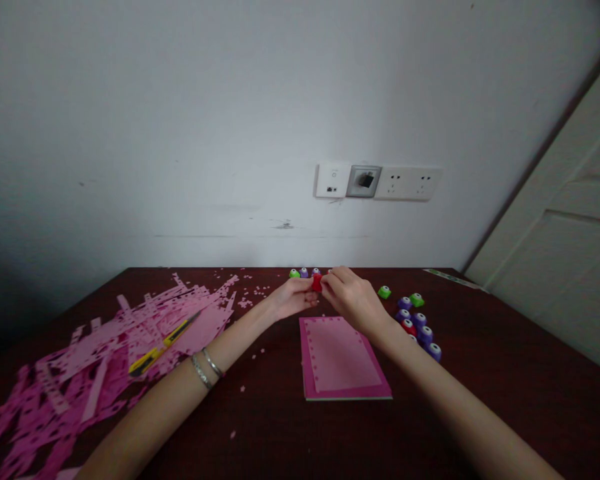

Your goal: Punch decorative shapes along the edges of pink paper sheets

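Observation:
A small red craft punch (317, 283) is held up above the far part of the table between both hands. My left hand (295, 298) has its thumb and fingers closed on the punch from the left. At its right side, the fingertips of my right hand (351, 293) are pinched together, touching or very near the punch; what they hold is hidden. Below the hands lies a pink card (347, 353), a lighter pink sheet on a darker one. Small dark pink shapes run along the sheet's left and top edges.
Several purple, green and red punches (420, 320) stand on the right, more along the back edge (304, 273). A heap of pink paper strips (95, 360) covers the left side, with a yellow utility knife (163, 345) on it. Tiny paper cutouts (253, 293) lie scattered. Wall sockets (407, 183) are behind.

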`<state>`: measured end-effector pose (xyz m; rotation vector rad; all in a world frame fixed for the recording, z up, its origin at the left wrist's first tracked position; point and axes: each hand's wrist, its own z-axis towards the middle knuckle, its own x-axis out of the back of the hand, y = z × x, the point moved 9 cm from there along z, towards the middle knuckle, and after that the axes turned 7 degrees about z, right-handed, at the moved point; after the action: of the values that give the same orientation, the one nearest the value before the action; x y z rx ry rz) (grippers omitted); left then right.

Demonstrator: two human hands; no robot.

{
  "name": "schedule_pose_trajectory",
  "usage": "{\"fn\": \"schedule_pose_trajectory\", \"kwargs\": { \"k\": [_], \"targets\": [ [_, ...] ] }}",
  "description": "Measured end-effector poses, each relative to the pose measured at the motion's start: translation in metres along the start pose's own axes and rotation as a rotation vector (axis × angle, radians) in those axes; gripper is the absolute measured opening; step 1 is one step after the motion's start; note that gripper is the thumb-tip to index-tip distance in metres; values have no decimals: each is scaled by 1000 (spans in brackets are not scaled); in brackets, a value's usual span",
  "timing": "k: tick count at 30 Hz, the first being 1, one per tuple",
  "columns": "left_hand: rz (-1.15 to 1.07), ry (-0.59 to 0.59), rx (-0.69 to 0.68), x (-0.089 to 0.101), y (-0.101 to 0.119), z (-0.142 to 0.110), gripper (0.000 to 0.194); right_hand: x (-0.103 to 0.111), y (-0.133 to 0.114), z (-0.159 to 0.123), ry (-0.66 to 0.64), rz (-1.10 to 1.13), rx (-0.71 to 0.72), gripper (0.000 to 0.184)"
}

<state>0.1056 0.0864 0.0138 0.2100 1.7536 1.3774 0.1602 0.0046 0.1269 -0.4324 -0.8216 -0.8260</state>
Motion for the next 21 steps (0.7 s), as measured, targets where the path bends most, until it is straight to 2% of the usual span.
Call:
{"fn": "schedule_pose_trajectory", "kwargs": {
  "k": [3,6,9,12,16,19,21],
  "targets": [
    [-8,-17,12,-2,-1,0,7,1,-1,0,16,-15,16,19],
    [-26,-17,12,-3,-1,-1,7,1,4,0,35,63,-21,16],
    [-39,-3,2,-3,2,-3,9,4,14,1,85,246,-107,10],
    [-39,23,-26,-3,10,-5,13,3,32,1,102,552,-262,8],
    [12,-12,-91,-11,29,-12,18,-19,62,-6,15,996,-537,20],
    [84,-25,-98,-19,40,-19,18,-40,75,-9,-34,1123,-615,23],
    [131,-51,-79,-25,44,-24,19,-61,73,-7,-100,1131,-612,20]
  ]
}}
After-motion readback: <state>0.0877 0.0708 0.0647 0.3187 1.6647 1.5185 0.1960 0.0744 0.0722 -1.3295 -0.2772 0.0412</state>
